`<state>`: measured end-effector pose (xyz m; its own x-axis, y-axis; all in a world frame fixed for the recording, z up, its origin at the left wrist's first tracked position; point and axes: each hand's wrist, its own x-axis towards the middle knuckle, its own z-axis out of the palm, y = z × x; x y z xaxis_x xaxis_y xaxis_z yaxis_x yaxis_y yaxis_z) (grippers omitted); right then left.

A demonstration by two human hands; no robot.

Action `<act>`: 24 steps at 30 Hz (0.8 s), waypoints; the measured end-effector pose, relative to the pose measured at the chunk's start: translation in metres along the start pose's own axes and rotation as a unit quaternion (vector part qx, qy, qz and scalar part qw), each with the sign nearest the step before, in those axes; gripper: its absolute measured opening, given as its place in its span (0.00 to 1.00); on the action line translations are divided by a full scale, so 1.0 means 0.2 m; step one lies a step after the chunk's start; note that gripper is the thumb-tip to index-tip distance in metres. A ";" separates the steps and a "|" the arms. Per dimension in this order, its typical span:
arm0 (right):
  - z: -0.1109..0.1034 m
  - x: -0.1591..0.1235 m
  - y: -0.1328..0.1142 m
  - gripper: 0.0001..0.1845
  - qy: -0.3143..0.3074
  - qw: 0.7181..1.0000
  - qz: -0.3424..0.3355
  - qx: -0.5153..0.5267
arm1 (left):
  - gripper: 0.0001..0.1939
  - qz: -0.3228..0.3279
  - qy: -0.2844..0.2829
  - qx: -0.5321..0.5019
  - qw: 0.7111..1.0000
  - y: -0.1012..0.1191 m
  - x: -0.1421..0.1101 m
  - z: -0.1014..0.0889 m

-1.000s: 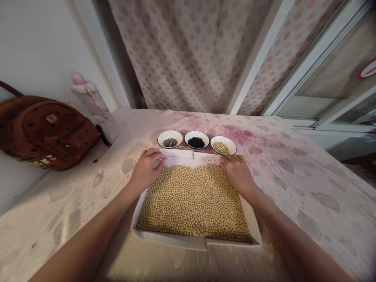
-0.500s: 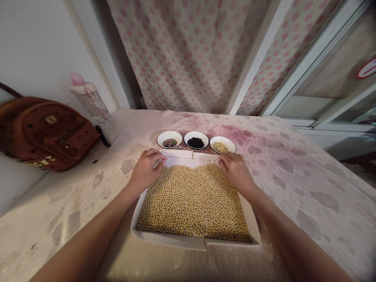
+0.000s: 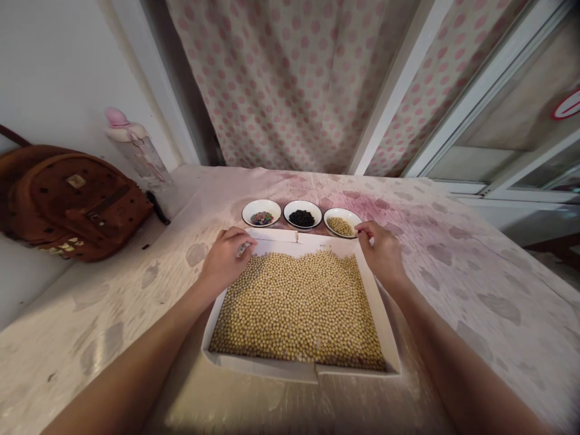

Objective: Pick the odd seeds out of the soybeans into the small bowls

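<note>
A white cardboard tray [image 3: 272, 365] full of yellow soybeans [image 3: 299, 308] lies on the table in front of me. My left hand [image 3: 225, 258] rests at the tray's far left corner, fingers curled and pinched on something small I cannot make out. My right hand [image 3: 383, 249] is raised past the tray's far right corner, fingertips pinched together at the rim of the right bowl [image 3: 343, 225], which holds yellow beans. To its left stand a bowl of black beans [image 3: 302, 215] and a bowl of mixed coloured beads [image 3: 261, 214].
A brown backpack [image 3: 67, 202] and a clear bottle with a pink cap [image 3: 136, 148] stand at the far left against the wall. A dotted curtain [image 3: 290, 78] hangs behind the table. The patterned tablecloth [image 3: 453, 266] spreads out to the right.
My right hand has lifted off the soybeans in the tray and moved up and right to the rim of the yellow-bean bowl. My left hand has stayed put.
</note>
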<state>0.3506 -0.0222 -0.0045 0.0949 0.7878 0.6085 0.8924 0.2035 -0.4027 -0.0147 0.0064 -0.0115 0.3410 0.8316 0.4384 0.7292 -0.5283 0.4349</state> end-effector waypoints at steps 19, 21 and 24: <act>-0.02 -0.04 -0.08 0.13 -0.107 0.993 -0.041 0.000 | 0.09 0.000 0.009 -0.004 1.000 0.00 0.00 0.00; -0.03 -0.04 -0.08 0.11 -0.104 0.993 -0.050 -0.013 | 0.09 -0.002 0.007 -0.005 1.000 0.01 0.00 0.00; -0.03 -0.04 -0.08 0.09 -0.113 0.988 -0.089 -0.058 | 0.09 -0.005 0.003 -0.002 1.000 0.01 0.00 0.00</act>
<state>0.3391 -0.0358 0.0013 -0.1572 0.8580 0.4890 0.9317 0.2931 -0.2147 -0.0142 0.0050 -0.0109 0.3306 0.8357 0.4385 0.7304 -0.5208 0.4419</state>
